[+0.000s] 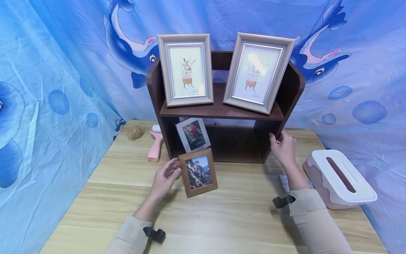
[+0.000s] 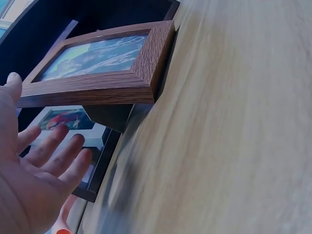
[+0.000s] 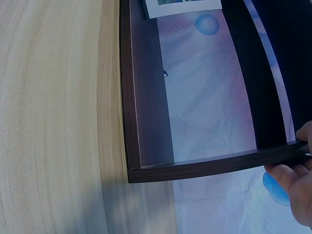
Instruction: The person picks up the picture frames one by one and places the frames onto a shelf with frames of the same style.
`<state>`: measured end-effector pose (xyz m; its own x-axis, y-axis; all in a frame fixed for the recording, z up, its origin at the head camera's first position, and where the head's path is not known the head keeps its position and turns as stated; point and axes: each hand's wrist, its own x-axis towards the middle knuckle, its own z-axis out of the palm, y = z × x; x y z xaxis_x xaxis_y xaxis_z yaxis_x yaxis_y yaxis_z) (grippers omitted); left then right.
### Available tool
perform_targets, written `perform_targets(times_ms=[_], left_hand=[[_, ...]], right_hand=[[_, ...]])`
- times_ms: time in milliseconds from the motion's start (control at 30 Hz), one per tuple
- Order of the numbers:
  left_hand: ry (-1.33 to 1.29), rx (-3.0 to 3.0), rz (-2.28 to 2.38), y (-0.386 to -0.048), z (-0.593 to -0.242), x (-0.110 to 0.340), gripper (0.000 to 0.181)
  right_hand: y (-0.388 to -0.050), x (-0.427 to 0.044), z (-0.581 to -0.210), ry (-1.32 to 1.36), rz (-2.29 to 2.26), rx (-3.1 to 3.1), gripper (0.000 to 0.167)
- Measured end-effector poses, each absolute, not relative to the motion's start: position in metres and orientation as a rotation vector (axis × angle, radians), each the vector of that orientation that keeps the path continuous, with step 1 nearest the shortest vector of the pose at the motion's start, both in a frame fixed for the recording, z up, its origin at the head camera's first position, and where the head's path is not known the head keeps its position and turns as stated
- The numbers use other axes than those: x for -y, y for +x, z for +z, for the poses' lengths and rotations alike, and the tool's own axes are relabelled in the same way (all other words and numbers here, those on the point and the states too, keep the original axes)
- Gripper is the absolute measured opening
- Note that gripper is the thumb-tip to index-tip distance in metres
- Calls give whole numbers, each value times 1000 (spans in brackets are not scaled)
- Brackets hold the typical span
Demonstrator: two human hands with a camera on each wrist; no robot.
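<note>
A brown wooden frame with a leopard picture [image 1: 198, 172] stands on the table before the dark shelf's left side. Beside its left edge is my left hand [image 1: 165, 178], fingers spread; the left wrist view shows the palm [image 2: 34, 190] facing the frame [image 2: 141, 63], holding nothing. Behind it, a white frame with a parrot picture [image 1: 194, 135] leans in the lower compartment. My right hand [image 1: 283, 148] grips the right side panel of the shelf [image 1: 268, 135]; in the right wrist view, thumb and fingers [image 3: 297, 185] pinch the panel's edge [image 3: 209, 165].
Two beige frames [image 1: 207, 70] [image 1: 233, 70] stand on the upper shelf, the right one tilted. Left of the shelf lie a pink lint roller [image 1: 155, 146] and a twine ball [image 1: 135, 133]. A tissue box [image 1: 345, 176] sits at the right, a small white item [image 1: 284, 182] near my right forearm.
</note>
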<state>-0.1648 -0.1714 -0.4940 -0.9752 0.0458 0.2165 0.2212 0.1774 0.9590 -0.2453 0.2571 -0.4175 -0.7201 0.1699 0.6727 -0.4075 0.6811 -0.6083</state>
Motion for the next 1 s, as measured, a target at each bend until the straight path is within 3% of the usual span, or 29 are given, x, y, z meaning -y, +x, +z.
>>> perform_targets(times_ms=[300, 600, 1000], left_hand=[[-89, 2432, -2019, -164, -498, 163, 61], [100, 2417, -2149, -159, -505, 151, 34], [124, 2377, -2139, -159, -502, 148, 36]], right_hand=[[-244, -258, -418, 167, 1011, 2161, 9], [-245, -259, -420, 160, 976, 2160, 10], [-245, -257, -420, 135, 1014, 2165, 10]])
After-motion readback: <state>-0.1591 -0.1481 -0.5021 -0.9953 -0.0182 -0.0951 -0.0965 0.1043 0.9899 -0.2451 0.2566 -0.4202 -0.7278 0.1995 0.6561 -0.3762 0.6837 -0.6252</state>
